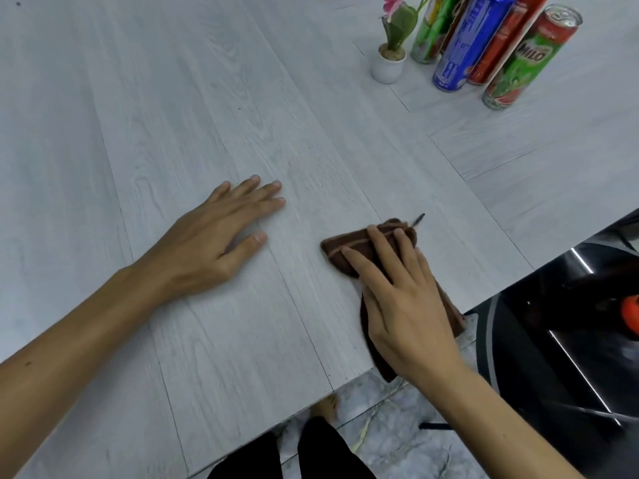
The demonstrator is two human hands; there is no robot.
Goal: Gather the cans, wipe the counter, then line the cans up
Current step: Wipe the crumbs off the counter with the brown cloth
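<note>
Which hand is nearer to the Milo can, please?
The right. The right hand presses the cloth by the counter's near edge, well short of the Milo can at the far right; the left hand lies flat on the counter farther to the left.

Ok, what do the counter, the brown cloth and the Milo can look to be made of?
Counter: seemingly pale grey wood-look laminate, matte; grain lines and plank seams show. Brown cloth: soft woven fabric, maybe terry, with a lighter stripe, creased under the right hand. Milo can: probably metal, glossy printed body, silvery pull-tab top.
</note>
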